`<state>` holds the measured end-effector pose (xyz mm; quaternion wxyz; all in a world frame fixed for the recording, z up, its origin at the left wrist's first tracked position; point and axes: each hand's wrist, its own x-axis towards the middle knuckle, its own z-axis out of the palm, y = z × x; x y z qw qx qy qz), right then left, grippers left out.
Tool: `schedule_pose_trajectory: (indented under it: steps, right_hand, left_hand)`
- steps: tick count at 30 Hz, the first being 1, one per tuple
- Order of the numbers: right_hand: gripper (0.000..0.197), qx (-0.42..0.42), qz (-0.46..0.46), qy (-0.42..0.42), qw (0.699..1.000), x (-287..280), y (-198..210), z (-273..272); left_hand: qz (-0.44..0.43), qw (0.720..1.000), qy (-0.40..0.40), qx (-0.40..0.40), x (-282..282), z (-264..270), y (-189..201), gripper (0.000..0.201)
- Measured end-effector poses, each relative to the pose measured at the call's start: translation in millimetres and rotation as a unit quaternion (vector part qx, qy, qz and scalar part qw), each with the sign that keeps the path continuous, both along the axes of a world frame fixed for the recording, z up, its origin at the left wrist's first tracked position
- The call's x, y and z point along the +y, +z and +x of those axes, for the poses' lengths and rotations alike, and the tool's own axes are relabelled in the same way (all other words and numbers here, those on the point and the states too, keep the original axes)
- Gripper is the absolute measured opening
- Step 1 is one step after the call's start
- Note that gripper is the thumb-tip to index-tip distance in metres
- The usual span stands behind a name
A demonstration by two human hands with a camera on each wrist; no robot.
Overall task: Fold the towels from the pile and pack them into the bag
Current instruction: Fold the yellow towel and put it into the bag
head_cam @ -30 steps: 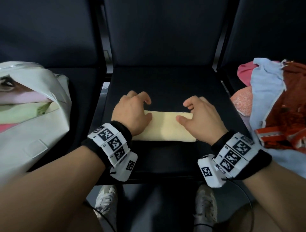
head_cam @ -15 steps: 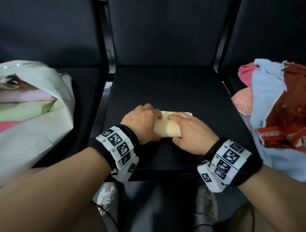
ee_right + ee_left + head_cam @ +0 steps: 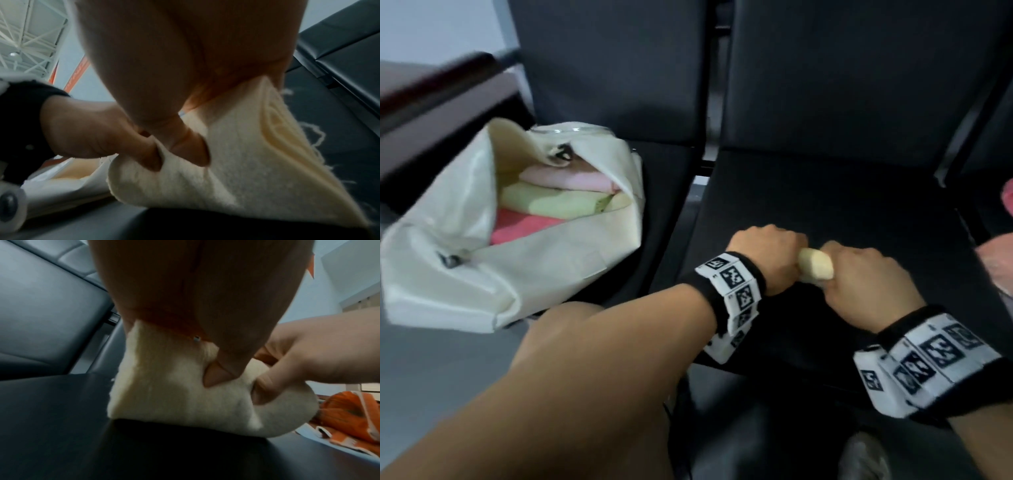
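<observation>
I have both hands, left hand (image 3: pixel 767 258) and right hand (image 3: pixel 866 284), clamped round the folded cream towel (image 3: pixel 815 267) on the seat (image 3: pixel 825 205) right of the bag (image 3: pixel 482 274). It looks soft, light, floppy; I'd grip across its layered edges.

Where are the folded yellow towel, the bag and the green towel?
folded yellow towel (image 3: pixel 815 269), head view, its rounded fold between the hands.
bag (image 3: pixel 544 274), head view, its front wall.
green towel (image 3: pixel 551 205), head view, its top face.
</observation>
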<state>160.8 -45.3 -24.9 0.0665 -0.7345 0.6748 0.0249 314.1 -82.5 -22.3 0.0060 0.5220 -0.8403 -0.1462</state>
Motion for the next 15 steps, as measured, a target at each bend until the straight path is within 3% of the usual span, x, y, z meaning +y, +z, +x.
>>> schedule_pose_trajectory:
  steps: [6, 15]
  right_hand:
    - [0.017, -0.091, 0.022, 0.01, 0.996, 9, 18, 16]
    - [0.02, -0.191, -0.034, 0.101, 0.976, 33, 40, 79]
  left_hand:
    - [-0.048, 0.999, -0.005, 0.02, 19, 32, -3, 0.04]
    - [-0.118, 0.99, 0.07, 0.031, 40, 106, 23, 0.033]
